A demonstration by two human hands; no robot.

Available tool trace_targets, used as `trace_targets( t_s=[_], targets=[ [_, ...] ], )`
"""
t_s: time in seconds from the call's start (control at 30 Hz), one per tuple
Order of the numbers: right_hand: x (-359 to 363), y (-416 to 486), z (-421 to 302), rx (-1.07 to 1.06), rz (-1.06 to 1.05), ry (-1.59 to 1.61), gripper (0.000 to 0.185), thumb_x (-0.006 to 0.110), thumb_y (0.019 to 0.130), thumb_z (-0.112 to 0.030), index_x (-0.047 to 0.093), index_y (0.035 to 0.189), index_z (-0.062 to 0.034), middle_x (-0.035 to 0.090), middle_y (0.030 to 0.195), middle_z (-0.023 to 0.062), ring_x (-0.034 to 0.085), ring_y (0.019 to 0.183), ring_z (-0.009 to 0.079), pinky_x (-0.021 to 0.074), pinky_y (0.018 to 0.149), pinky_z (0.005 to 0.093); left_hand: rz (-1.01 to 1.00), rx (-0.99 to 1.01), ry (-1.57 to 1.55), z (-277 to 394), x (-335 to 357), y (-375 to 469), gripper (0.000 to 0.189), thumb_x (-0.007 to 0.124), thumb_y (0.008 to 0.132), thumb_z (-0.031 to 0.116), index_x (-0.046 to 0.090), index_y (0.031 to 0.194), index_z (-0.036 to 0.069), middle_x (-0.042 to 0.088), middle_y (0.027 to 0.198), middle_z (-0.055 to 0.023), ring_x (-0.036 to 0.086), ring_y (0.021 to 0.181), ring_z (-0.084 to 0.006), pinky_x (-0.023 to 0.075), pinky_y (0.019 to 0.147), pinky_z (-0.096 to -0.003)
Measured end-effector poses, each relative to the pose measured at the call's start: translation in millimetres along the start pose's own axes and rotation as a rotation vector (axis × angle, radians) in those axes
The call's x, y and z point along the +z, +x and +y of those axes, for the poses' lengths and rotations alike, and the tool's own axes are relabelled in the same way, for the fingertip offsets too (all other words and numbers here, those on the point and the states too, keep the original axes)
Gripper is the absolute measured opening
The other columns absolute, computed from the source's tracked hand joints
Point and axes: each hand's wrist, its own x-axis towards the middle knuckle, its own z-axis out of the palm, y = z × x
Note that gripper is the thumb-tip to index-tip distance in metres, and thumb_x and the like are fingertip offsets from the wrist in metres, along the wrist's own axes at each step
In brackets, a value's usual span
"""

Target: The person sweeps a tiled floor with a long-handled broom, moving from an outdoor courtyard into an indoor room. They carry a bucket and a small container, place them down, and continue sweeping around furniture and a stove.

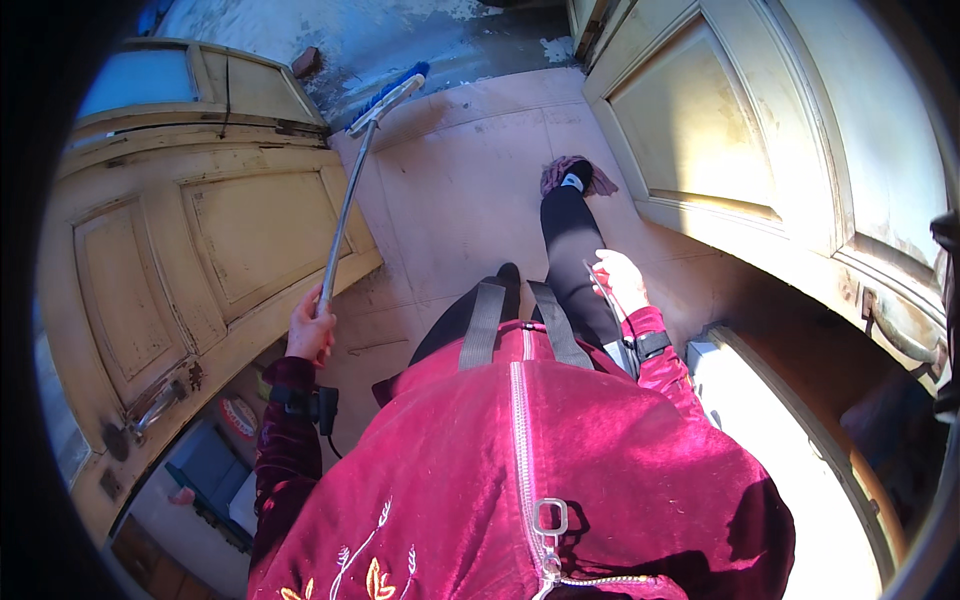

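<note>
In my left hand (309, 330) is the metal pole (346, 210) of a push broom. Its white head (386, 105) with blue bristles (405, 79) rests by the doorway's threshold, bristles facing away from me. My right hand (621, 281) is beside my right thigh with its fingers curled. A thin dark cord (609, 298) passes along those fingers; whether they grip it is not clear. Under my right foot (577, 176) lies a crumpled mauve cloth (600, 182) on the pinkish tiled floor (465, 180).
A worn cream wooden door (259, 232) stands at the left, another panelled door (697, 112) at the right. Both have metal handles. Beyond the threshold, a brick piece (306, 62) lies on rough ground (480, 45). A sunlit white surface (780, 465) is at lower right.
</note>
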Motion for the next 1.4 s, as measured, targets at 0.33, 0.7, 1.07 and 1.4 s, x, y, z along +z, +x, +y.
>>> trace_targets(
  t_s=[0.33,0.7,1.07,1.4],
  targets=[
    [9.9,79.1,-107.0,0.093,0.002,0.083,0.028,0.049,0.083,-0.018,0.051,0.109,-0.007,0.056,0.083,0.0049,0.056,0.07,0.0135,0.0476,0.057,0.0247,0.045,-0.122,0.123,129.3,-0.9,74.1,0.058,0.047,0.071,-0.001,0.033,0.127,0.005,0.046,0.072,-0.004,0.043,0.04,-0.0098,0.0344,0.03,-0.0231],
    [75.0,118.0,-160.3,-0.039,0.058,0.143,0.026,0.048,0.085,-0.017,0.051,0.109,-0.0062,0.057,0.083,0.0044,0.056,0.07,0.0131,0.0474,0.057,0.0241,-0.055,-0.203,0.233,148.2,-70.6,167.0,0.058,0.047,0.071,-0.002,0.034,0.127,0.005,0.045,0.072,-0.0055,0.044,0.039,-0.0106,0.0342,0.029,-0.0237],
    [232.2,148.3,-170.9,-0.039,0.052,0.17,0.028,0.049,0.085,-0.019,0.051,0.11,-0.0077,0.056,0.082,0.0028,0.055,0.072,0.0117,0.0478,0.059,0.0253,-0.193,-0.165,0.127,151.6,-177.0,190.6,0.053,0.047,0.073,0.0,0.036,0.125,0.004,0.045,0.067,-0.0025,0.044,0.039,-0.0098,0.0345,0.03,-0.0227],
    [279.1,190.7,-163.9,-0.057,-0.061,0.219,0.026,0.049,0.085,-0.02,0.052,0.108,-0.009,0.054,0.087,0.0031,0.056,0.073,0.0128,0.0485,0.061,0.025,-0.086,-0.078,0.071,146.2,-210.3,206.6,0.054,0.047,0.072,0.0,0.036,0.125,0.004,0.045,0.068,-0.0015,0.044,0.039,-0.0093,0.0347,0.03,-0.0226]
  ],
)
